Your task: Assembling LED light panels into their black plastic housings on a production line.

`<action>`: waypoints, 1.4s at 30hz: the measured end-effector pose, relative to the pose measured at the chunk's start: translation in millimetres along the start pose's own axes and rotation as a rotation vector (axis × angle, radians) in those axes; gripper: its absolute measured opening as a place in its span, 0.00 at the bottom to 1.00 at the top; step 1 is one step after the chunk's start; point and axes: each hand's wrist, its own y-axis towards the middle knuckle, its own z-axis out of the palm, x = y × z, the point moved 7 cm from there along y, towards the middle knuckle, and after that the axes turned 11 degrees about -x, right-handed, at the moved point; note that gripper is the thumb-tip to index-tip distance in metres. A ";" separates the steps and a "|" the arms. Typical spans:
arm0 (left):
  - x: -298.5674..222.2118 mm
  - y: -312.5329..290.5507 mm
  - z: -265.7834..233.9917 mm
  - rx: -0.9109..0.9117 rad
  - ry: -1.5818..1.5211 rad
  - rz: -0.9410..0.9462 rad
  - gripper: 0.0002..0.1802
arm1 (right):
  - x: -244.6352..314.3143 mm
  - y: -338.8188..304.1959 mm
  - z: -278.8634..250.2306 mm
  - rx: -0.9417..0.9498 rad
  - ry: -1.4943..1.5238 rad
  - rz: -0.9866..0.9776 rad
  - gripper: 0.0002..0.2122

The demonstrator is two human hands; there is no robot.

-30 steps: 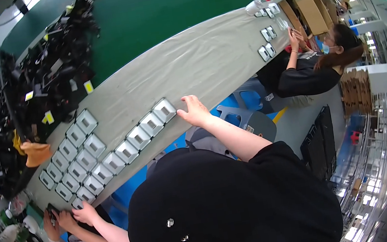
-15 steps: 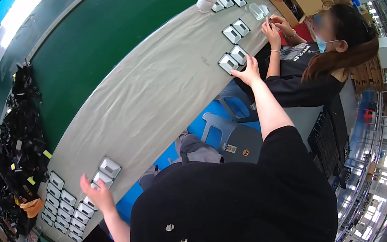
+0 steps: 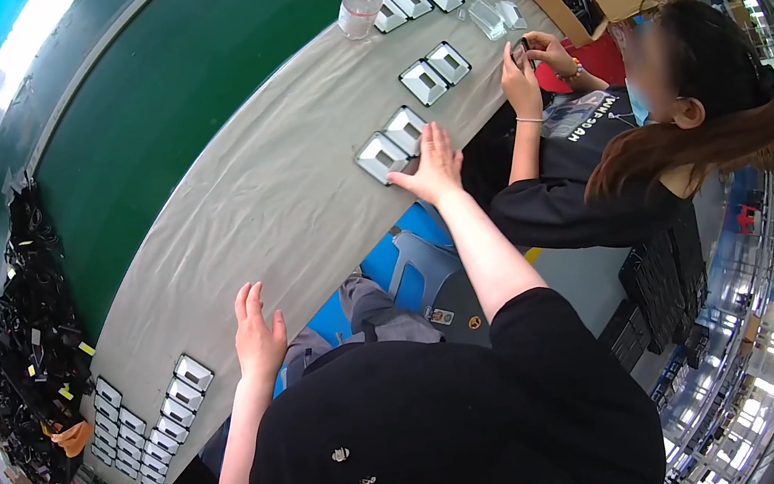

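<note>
My right hand (image 3: 436,165) lies with fingers stretched and thumb apart along the near right side of two square units, a left unit (image 3: 381,157) and a right unit (image 3: 407,129). Each has a dark rim, a silvery sloped inner frame and a pale rectangular centre. The thumb touches the left unit's near edge; the fingers rest by the right one. Over the table's near edge, my left hand (image 3: 261,341) is empty, its fingers spread. Nearest to it on the left stands a row of similar units (image 3: 193,372).
Another pair of units (image 3: 424,82) sits beyond my right hand. Behind it stand a red-capped bottle (image 3: 362,5) and clear pieces (image 3: 488,19). A co-worker (image 3: 633,132) at right handles a small dark object. Black cables (image 3: 30,288) are heaped at far left; a grey stool (image 3: 423,262) stands below.
The pair by my right hand has slid left, away from the co-worker. My left hand has moved right, off the left-hand units, which now stand in line with their row. The view has shifted.
</note>
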 end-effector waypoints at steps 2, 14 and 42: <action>5.2 0.2 2.3 -0.004 0.001 -0.019 0.29 | 17.7 7.3 1.1 -0.035 0.039 0.048 0.54; 31.7 -27.2 1.7 0.012 0.020 -0.227 0.27 | -64.6 202.3 -58.6 -0.471 0.198 0.053 0.33; 232.9 -265.3 -153.9 -0.253 -0.200 -0.488 0.22 | 211.4 -138.9 67.6 -0.096 0.241 -0.277 0.22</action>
